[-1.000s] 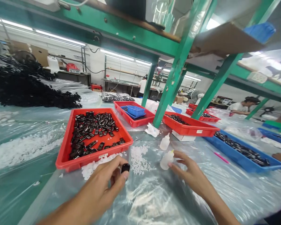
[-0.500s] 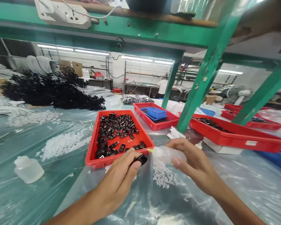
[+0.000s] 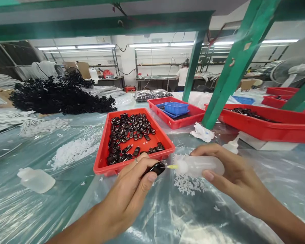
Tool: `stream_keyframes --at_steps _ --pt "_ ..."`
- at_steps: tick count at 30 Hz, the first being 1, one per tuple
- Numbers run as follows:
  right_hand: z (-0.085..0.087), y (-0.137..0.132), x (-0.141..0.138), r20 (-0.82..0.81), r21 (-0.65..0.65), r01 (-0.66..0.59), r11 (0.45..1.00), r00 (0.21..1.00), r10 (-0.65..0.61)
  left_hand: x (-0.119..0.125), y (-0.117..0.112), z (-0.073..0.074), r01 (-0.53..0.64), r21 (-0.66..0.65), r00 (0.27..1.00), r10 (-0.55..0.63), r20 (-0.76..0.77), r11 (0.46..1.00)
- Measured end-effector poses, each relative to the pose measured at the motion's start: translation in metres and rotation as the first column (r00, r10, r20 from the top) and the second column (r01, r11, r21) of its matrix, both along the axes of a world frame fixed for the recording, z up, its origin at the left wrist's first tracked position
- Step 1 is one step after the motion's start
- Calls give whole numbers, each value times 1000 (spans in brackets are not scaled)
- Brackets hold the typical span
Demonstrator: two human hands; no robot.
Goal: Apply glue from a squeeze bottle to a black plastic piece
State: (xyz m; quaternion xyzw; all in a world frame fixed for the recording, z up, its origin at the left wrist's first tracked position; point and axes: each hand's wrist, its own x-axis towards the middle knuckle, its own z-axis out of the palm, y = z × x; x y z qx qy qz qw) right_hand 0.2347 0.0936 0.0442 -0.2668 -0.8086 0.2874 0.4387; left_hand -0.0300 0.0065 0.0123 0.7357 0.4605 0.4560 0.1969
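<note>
Holds a bottle (image 3: 202,165) up to a black part (image 3: 158,168).
Pinches the black part in the left hand (image 3: 128,189), at centre; grips the bottle sideways in the right hand (image 3: 231,173), with a yellow-based needle (image 3: 173,166) reaching left to the part. Has white bits (image 3: 189,184) on the table (image 3: 167,208) below, a red tray (image 3: 108,169) of dark pieces (image 3: 128,132) just beyond, another bottle (image 3: 37,180) at left.

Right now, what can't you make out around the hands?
All in the head view:
- Black piece: inner end hidden by the left hand.
- Needle on the held bottle: too small to tell whether its tip touches or enters the piece.
- White bits: partly hidden behind that bottle.
- Standing bottle: lower body covered by the right hand.
- Right-side red tray: cut off by the right edge.
</note>
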Motion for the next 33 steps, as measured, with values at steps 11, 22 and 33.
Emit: stream_keyframes --at_steps 11,22,33 --pt "1 3 7 42 101 60 993 997 -64 -2 1 2 35 15 999 -35 -21 999" --pt "13 -2 -1 -17 19 93 995 996 -93 -3 -1 3 39 38 998 -37 -42 999" --pt "6 0 2 -12 -11 72 997 997 -73 -5 0 7 48 33 989 -43 -141 998"
